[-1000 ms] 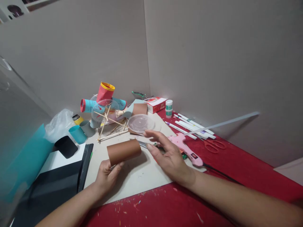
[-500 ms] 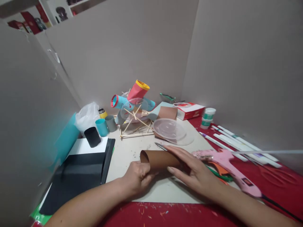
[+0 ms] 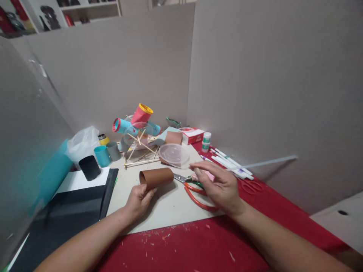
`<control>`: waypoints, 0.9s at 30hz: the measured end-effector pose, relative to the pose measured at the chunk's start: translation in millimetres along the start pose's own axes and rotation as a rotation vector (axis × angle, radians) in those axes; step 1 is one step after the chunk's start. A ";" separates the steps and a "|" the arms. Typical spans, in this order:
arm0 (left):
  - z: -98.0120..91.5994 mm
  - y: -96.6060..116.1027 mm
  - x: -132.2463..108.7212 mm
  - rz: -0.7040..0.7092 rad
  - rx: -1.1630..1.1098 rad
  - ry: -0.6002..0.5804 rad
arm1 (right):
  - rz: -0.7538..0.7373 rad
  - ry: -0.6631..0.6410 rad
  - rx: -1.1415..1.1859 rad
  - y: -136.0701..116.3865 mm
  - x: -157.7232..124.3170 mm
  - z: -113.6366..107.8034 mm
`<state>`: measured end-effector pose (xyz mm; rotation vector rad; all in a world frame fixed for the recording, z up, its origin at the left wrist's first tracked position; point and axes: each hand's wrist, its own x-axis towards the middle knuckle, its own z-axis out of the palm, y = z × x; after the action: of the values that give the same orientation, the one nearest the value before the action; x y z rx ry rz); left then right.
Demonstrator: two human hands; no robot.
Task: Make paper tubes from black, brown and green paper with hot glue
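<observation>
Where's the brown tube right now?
Head view, just left of centre: in the left hand, over the pale board, the brown tube is left of the orange-handled scissors.

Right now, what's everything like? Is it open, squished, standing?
Brown paper tube: held, visible end open
Left hand: gripping that tube
Right hand: open
Orange-handled metal scissors: lying flat
Black paper tube: tilted
Turquoise paper tube: upright
Grey paper tube: upright
White plastic bag: crumpled
White-and-green plastic jars: stacked, lidded
Round clear plastic lid: flat

Muted indoor light casts a soft shadow under the brown tube (image 3: pixel 157 177); the teal sheet (image 3: pixel 52 177) at left blurs.
</observation>
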<state>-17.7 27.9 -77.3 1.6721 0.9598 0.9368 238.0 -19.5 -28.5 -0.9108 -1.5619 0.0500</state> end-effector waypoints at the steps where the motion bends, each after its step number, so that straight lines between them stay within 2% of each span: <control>1: 0.4 0.4 -0.5 0.026 0.019 0.013 | 0.004 -0.023 -0.022 -2.0 -0.6 -5.7; 4: 0.5 0.7 -1.5 0.115 0.114 0.060 | 0.035 -0.193 -0.182 -0.5 -8.3 -30.0; 5: 0.3 0.4 -1.6 0.135 0.137 0.067 | 0.083 -0.192 -0.284 3.2 -12.2 -39.2; 7: -0.1 -0.7 -2.0 0.167 0.175 0.069 | 0.280 -0.197 -0.502 14.6 -19.9 -56.0; 9: -0.5 -2.3 -2.6 0.191 0.204 0.059 | 0.513 -0.282 -0.647 28.6 -25.5 -67.1; 12: -0.8 -4.3 -3.3 0.223 0.235 0.040 | 0.757 -0.437 -0.661 48.2 -28.2 -69.1; 15: -0.7 -5.7 -3.6 0.253 0.258 0.035 | 0.815 -0.505 -0.578 61.4 -28.0 -59.3; 19: 0.2 -6.9 -4.3 0.277 0.268 0.041 | 0.851 -0.552 -0.476 66.7 -29.8 -48.5; 27: 0.1 -6.8 -4.4 0.247 0.182 0.064 | 0.908 -0.544 -0.338 63.6 -36.4 -51.6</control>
<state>-20.5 25.6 -84.5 1.9580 0.9172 1.0977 311.8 -20.1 -79.2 -1.9400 -1.5276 0.7471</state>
